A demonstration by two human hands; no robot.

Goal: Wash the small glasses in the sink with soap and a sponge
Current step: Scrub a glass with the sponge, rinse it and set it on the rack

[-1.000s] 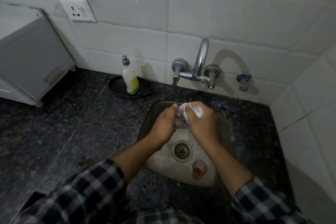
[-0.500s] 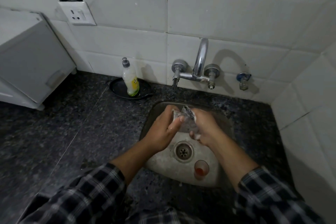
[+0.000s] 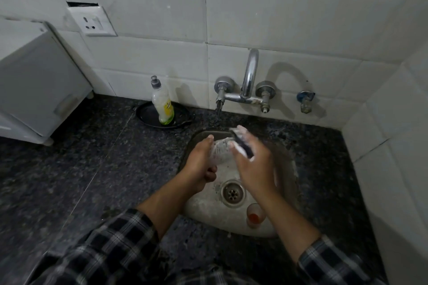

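My left hand (image 3: 201, 164) grips a small glass (image 3: 221, 151) covered in white foam, over the back of the steel sink (image 3: 286, 203). Against the glass my right hand (image 3: 253, 170) holds a dark, soapy sponge (image 3: 244, 146), partly blurred. A second small glass (image 3: 254, 215) with a reddish residue at its bottom stands upright at the sink's front right, beside the drain (image 3: 232, 193). A soap bottle (image 3: 162, 103) with a yellow label and grey cap stands in a black dish (image 3: 144, 113) on the counter, left of the tap.
A chrome wall tap (image 3: 247, 85) with two valves hangs over the sink's back; no water stream shows. A separate valve (image 3: 305, 100) sits right of it. A grey-white appliance (image 3: 34, 81) stands on the dark granite counter (image 3: 81, 169) at left. A tiled wall closes the right side.
My right hand has slid the sponge from the side of the glass up over its top. My left hand keeps its grip on the glass. The view has tilted slightly.
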